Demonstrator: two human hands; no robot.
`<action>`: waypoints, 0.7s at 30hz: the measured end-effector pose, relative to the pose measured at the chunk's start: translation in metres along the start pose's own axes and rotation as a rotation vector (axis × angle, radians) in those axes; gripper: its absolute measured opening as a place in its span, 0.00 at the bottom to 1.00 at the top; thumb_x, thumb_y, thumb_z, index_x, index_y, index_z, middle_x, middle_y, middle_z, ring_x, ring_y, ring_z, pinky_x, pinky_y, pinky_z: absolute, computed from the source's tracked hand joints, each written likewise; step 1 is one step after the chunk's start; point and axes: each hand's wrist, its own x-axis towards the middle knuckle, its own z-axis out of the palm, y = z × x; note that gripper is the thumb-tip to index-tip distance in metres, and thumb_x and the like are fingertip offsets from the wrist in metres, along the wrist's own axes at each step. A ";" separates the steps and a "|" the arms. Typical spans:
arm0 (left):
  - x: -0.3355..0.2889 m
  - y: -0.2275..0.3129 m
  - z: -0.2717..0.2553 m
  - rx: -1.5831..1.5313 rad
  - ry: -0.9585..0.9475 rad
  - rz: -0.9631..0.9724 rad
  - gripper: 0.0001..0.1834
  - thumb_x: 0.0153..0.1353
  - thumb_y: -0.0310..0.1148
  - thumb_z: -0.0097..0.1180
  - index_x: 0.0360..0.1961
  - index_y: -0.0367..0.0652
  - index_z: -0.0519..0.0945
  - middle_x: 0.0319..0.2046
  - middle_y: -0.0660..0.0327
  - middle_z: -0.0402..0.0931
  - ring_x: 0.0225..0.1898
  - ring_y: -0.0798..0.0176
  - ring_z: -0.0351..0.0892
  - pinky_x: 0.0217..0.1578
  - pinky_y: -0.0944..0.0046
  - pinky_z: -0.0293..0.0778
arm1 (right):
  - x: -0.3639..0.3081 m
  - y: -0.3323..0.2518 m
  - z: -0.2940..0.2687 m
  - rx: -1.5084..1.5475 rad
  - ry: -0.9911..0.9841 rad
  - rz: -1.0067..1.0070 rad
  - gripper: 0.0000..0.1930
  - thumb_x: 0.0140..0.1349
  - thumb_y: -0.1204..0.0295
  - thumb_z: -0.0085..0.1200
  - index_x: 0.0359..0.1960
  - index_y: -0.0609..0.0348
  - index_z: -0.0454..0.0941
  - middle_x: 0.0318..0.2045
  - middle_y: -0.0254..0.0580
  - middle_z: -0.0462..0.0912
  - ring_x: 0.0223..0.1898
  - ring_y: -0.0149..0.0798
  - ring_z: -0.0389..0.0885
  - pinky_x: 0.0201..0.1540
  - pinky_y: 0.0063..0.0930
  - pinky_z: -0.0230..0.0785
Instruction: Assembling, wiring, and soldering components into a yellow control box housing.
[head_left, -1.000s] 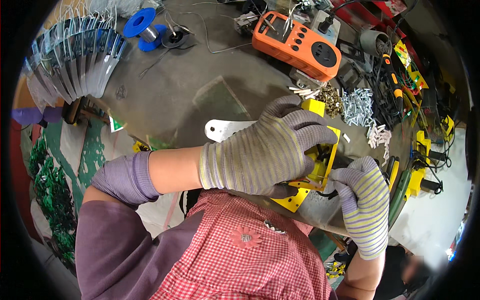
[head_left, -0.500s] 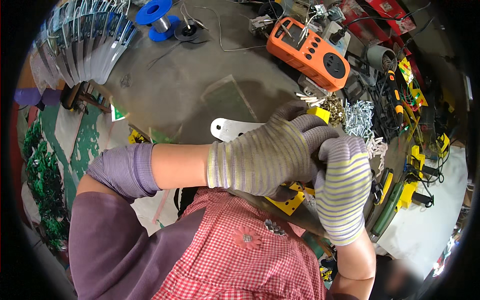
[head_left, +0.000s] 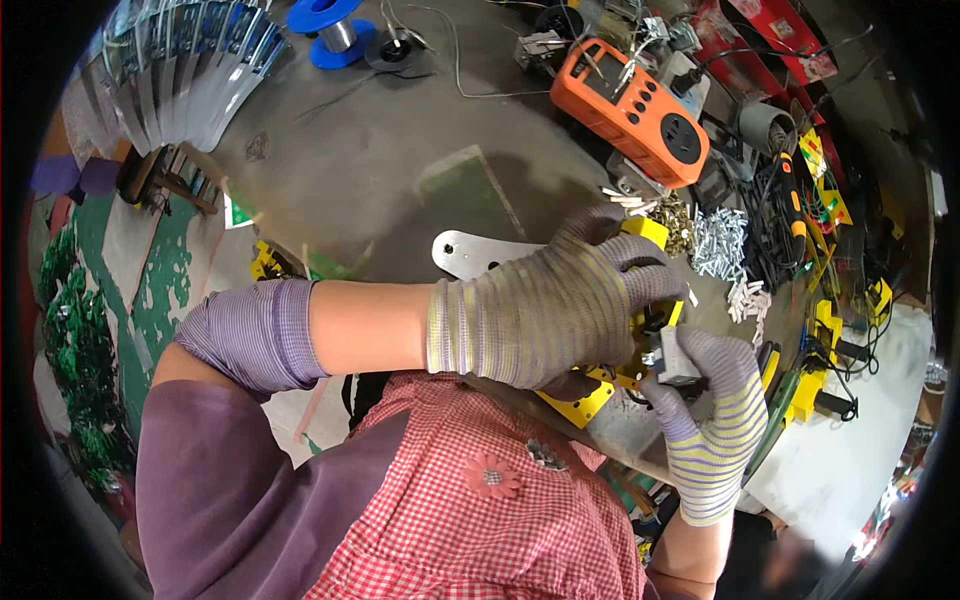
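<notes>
Both my hands wear striped grey and yellow-green knit gloves. My left hand (head_left: 560,305) is closed over a yellow part (head_left: 645,232), pressing it down by a silver metal plate (head_left: 472,254) with a rounded end. Much of the yellow part is hidden under the glove; a perforated yellow piece (head_left: 580,408) shows below my palm. My right hand (head_left: 715,410) pinches a small grey block (head_left: 677,360) between thumb and fingers. That block is right beside the yellow part, near some dark and metallic bits; whether they touch cannot be told.
Past my hands lie piles of silver screws (head_left: 718,243), brass-coloured pieces (head_left: 672,220) and white pegs (head_left: 748,300). An orange meter (head_left: 630,112) with a socket sits behind them. Further left are a blue wire spool (head_left: 335,38) and bagged strips (head_left: 185,90). A soldering iron (head_left: 790,195) lies right.
My right hand has drawn away from my left, toward the lower right, and its fingers have spread around the grey block, which now shows. My left hand stays over the yellow part.
</notes>
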 end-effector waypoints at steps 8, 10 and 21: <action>-0.003 0.000 0.003 0.029 0.063 0.015 0.17 0.36 0.48 0.71 0.31 0.57 0.88 0.64 0.61 0.68 0.67 0.52 0.63 0.67 0.35 0.47 | 0.013 0.014 0.000 -0.139 -0.179 -0.100 0.24 0.49 0.66 0.72 0.48 0.60 0.78 0.34 0.44 0.82 0.33 0.39 0.81 0.36 0.31 0.73; -0.001 -0.001 0.005 0.040 0.090 0.050 0.17 0.37 0.48 0.71 0.31 0.57 0.89 0.63 0.62 0.68 0.67 0.53 0.63 0.66 0.35 0.48 | 0.010 0.007 0.001 -0.062 -0.127 0.120 0.23 0.53 0.64 0.71 0.48 0.60 0.78 0.31 0.41 0.83 0.30 0.32 0.81 0.34 0.27 0.72; -0.002 -0.001 0.003 0.050 -0.010 0.003 0.14 0.37 0.47 0.70 0.28 0.58 0.90 0.63 0.61 0.69 0.67 0.54 0.62 0.66 0.36 0.51 | 0.004 0.007 0.009 0.310 0.065 0.452 0.20 0.57 0.76 0.63 0.51 0.61 0.73 0.39 0.34 0.76 0.33 0.23 0.70 0.38 0.17 0.63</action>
